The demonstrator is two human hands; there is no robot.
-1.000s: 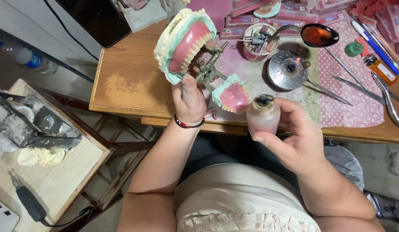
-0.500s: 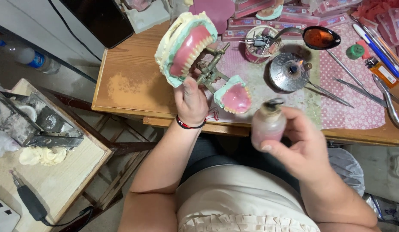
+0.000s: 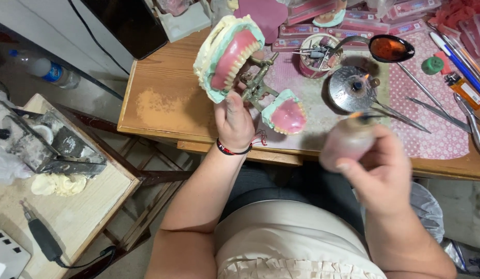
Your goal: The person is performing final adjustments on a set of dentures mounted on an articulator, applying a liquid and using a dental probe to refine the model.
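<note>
Hands work over the wooden counter [image 3: 162,103]. Left hand [image 3: 233,121] grips the open denture articulator [image 3: 240,62] at the upper centre of the frame. Right hand [image 3: 379,170], lower right, is closed around a blurred pink bottle [image 3: 348,144].

Flat pink packets [image 3: 405,10] stacked along the desk's far edge, blue-labelled clear plastic bottle [image 3: 50,71] lying far left (label unreadable), dark screen [image 3: 127,23] behind.

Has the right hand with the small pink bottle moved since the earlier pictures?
Yes. The right hand with the pink bottle has risen toward the table edge, nearer the round metal burner.
</note>
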